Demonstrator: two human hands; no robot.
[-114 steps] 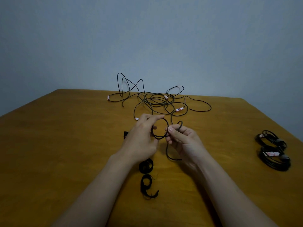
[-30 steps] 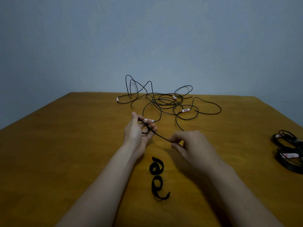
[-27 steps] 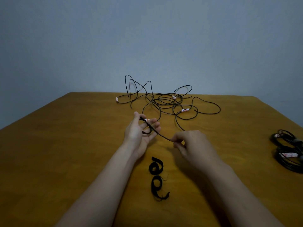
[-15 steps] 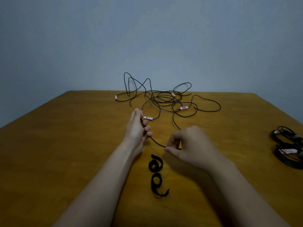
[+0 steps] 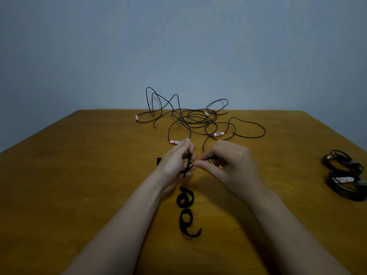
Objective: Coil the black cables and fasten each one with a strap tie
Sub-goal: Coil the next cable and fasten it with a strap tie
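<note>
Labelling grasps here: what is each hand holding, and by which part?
One black cable, both hands. Left hand grips its small wound loops; right hand pinches the strand right beside them, where it leads off to the tangle.

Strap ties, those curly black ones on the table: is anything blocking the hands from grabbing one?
Nothing visible does. The strap ties lie on the table just below both hands, between the forearms. But the left hand and the right hand are both busy pinching the black cable.
</note>
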